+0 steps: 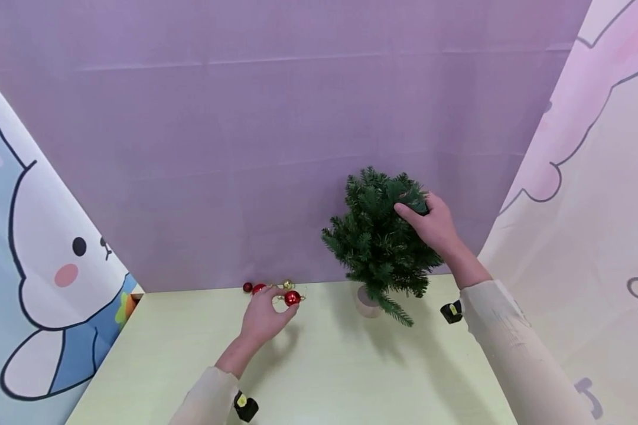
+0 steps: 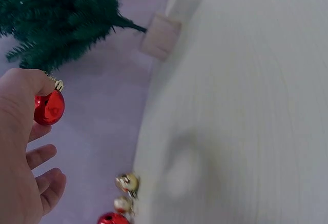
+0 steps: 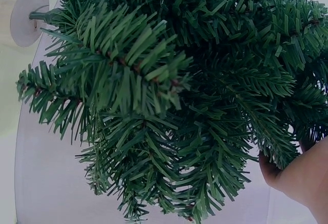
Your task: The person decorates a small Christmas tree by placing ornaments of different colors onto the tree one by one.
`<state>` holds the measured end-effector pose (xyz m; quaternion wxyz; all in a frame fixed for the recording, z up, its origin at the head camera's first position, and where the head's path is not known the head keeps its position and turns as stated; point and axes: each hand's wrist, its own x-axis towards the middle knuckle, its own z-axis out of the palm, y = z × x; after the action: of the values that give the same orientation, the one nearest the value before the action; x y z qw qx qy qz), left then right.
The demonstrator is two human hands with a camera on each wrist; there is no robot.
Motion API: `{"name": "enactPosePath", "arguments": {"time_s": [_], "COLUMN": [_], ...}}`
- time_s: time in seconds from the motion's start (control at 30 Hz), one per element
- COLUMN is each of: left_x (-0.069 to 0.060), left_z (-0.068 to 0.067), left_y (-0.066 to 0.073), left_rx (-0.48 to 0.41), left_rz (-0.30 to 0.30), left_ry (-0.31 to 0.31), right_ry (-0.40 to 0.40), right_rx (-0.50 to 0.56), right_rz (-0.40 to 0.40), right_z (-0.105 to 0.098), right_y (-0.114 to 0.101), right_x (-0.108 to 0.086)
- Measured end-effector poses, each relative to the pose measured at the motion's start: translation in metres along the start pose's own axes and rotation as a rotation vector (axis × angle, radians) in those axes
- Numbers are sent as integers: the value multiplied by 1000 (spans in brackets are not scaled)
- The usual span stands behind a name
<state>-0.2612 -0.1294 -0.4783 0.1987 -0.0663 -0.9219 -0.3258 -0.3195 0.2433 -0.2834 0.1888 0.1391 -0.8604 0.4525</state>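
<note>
My left hand (image 1: 264,319) pinches a shiny red Christmas ball (image 1: 292,298) between thumb and finger, above the table. In the left wrist view the red ball (image 2: 50,107) shows a gold cap at its top, and the other fingers are spread apart from it. A small artificial Christmas tree (image 1: 380,236) stands to the right on a round pale base (image 1: 368,302). My right hand (image 1: 435,224) grips its upper right branches, the fingers partly hidden by needles. Green branches (image 3: 205,90) fill most of the right wrist view, with the right hand (image 3: 300,175) at its edge.
Behind the left hand, near the table's back edge, lie more balls: a dark red one (image 1: 247,287), a partly covered red one (image 1: 259,288) and a gold one (image 1: 288,284). A purple backdrop (image 1: 255,147) rises behind the pale table (image 1: 329,366); printed panels flank both sides.
</note>
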Motion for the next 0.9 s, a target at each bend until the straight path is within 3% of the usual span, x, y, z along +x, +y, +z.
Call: {"name": "enactPosePath", "arguments": {"time_s": [0.23, 0.5, 0.9], "left_x": [-6, -14, -19], "left_z": [-4, -5, -3], "left_y": [28, 53, 80], "left_rx": [-57, -141, -262], "left_rz": [-21, -33, 27], "left_ry": [1, 25, 73], "right_ry": [3, 33, 67], "right_rx": [21, -28, -63], "right_rz": [-7, -14, -98], "right_z": [-1, 0, 2], "right_y": [2, 2, -3], "right_x": [1, 0, -1]}}
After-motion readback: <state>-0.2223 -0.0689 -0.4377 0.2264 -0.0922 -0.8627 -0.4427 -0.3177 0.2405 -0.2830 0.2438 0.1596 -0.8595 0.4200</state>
